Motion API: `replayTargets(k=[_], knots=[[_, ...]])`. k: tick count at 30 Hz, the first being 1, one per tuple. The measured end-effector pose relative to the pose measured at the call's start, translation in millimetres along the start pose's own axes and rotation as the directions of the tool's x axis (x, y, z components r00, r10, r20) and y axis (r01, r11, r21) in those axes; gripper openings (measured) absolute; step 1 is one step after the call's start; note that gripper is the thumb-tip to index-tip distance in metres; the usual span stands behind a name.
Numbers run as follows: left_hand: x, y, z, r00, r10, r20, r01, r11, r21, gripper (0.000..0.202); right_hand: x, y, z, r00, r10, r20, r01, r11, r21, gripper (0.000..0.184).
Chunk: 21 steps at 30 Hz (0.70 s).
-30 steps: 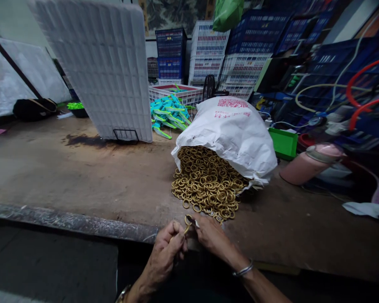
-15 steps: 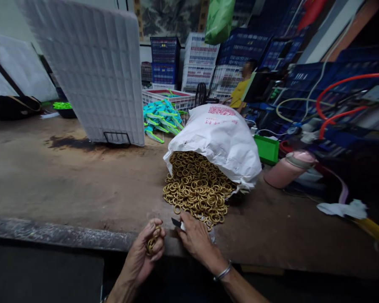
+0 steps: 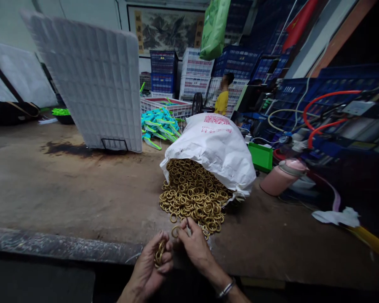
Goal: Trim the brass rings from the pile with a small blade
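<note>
My left hand (image 3: 154, 263) is closed around several brass-coloured rings (image 3: 159, 253), held at the table's front edge. Just to its right, my right hand (image 3: 196, 246) pinches a single brass ring (image 3: 175, 231) at its fingertips. A dark, narrow bit shows at the tips of the right fingers, perhaps a blade; most of it is hidden. Beyond both hands lies a heap of the same rings (image 3: 192, 198), spilling from the mouth of a white woven sack (image 3: 214, 147) that rests on its side.
A tall white padded panel (image 3: 94, 84) stands on the table (image 3: 82, 189) at left. Turquoise and lime pieces (image 3: 159, 124) are piled behind the sack. A green tray (image 3: 260, 156) and pink bottle (image 3: 282, 176) sit at right. A person in yellow (image 3: 221, 101) is by stacked crates (image 3: 196, 69).
The right hand has turned, so the dark blade seen at its fingers is mostly hidden, and a ring now shows at its fingertips. The left hand still holds rings. The view has tilted up slightly.
</note>
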<state>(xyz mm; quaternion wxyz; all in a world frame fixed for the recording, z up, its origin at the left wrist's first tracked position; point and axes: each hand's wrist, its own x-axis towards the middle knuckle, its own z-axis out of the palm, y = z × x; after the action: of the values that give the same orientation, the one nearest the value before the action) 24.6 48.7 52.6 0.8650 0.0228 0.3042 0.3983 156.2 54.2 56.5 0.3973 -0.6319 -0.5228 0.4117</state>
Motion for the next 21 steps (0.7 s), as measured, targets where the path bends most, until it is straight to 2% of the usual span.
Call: replayTargets(k=[2,5,9,15,18,21], knots=[[1,-1,1.7,1.0,0.0,-0.001,0.0,0.999,-0.034,0.026,0,1,1,0.999,0.041,0.003,-0.041,0.991,0.127,0.01],[1,-3,2.3,1.0,0.03,-0.007,-0.03,1.0,-0.007,0.023,-2,3,3,0.999,0.037,-0.004,-0.036,0.978,0.208,0.014],[1,-9,4.4,0.99,0.14,0.018,-0.141,0.974,0.175,0.018,-5,6,5,1.0,-0.017,-0.008,0.018,0.97,0.242,0.017],[0,-17,10.7,0.942,0.323,0.088,-0.327,0.828,0.456,0.025,-5,15,6,0.999,-0.031,-0.03,0.038,0.965,0.26,0.021],[3,-19,11.7,0.925,0.369,0.092,-0.355,0.749,0.56,0.029,-6,18,6,0.999,-0.046,0.011,0.041,0.948,0.316,0.023],[2,-20,14.8,0.914,0.398,0.083,-0.35,0.669,0.656,0.032,-8,17,2,0.998,-0.055,0.041,0.041,0.958,0.284,0.023]])
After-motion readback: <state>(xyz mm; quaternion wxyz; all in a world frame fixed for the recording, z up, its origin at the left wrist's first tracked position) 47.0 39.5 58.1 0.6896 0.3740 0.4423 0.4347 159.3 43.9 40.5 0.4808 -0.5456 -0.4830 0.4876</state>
